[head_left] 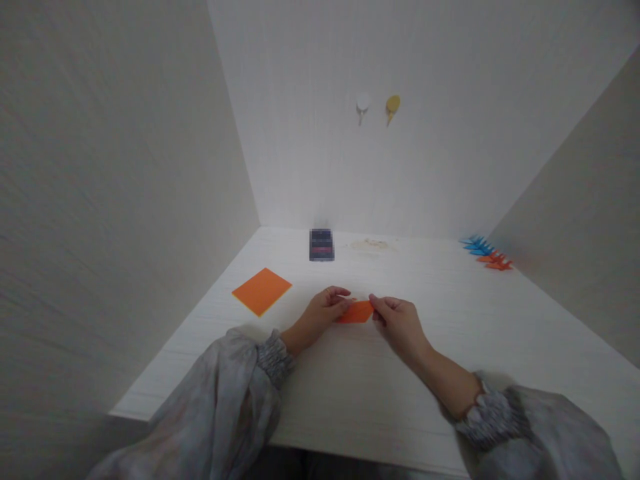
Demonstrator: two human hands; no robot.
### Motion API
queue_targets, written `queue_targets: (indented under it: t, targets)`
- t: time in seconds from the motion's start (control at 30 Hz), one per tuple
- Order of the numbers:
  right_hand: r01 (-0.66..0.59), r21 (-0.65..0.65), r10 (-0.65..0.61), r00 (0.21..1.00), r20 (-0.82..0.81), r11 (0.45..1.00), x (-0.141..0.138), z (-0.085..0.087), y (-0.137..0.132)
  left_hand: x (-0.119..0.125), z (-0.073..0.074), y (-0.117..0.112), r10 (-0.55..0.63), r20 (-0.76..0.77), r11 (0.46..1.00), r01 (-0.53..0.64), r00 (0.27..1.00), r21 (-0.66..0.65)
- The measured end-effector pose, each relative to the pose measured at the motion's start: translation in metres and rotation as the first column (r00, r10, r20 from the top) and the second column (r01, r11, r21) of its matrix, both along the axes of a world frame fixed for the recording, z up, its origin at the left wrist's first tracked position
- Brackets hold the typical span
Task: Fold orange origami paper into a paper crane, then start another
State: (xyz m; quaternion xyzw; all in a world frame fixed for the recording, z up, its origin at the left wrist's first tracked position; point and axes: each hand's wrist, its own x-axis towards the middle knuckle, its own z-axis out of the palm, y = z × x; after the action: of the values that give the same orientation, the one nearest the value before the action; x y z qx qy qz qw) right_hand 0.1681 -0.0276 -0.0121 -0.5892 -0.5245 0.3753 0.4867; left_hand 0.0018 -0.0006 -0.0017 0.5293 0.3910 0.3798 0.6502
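A small folded piece of orange paper (357,312) is held between my two hands just over the white table. My left hand (327,307) grips its left end, thumb on the paper and fingers curled behind. At the upper right corner, my right hand (397,319) pinches the paper between thumb and forefinger. The paper's left edge is partly hidden by my left fingers. To the left of my left hand lies a flat stack of square orange paper (262,291) with a thin yellow edge.
A dark phone-like object (321,245), blurred out, lies near the back wall. Several blue folded paper figures (479,245) and orange folded figures (495,261) line the back right. White (363,105) and yellow (393,105) hooks hang on the back wall. Side walls enclose the table (350,393).
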Motion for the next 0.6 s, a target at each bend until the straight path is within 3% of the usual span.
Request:
queue_targets:
  t: [0.17, 0.27, 0.37, 0.6]
  targets:
    - [-0.033, -0.004, 0.033, 0.971, 0.235, 0.999, -0.004, 0.002, -0.002, -0.003, -0.011, 0.006, -0.033, -0.099, 0.989, 0.047, 0.995, 0.140]
    - [-0.045, 0.024, 0.034, 0.939, 0.343, 0.999, -0.004, 0.003, -0.002, -0.006, -0.015, 0.008, -0.044, -0.251, 0.964, 0.107, 0.967, 0.245]
    - [-0.082, 0.027, 0.061, 0.893, 0.446, 0.996, -0.004, 0.002, -0.002, -0.008, -0.014, 0.006, -0.045, -0.401, 0.924, 0.191, 0.915, 0.332]
    - [-0.179, 0.006, 0.134, 0.758, 0.638, 0.984, 0.001, -0.007, 0.003, -0.012, -0.004, 0.001, 0.035, -0.546, 0.789, 0.312, 0.837, 0.530]
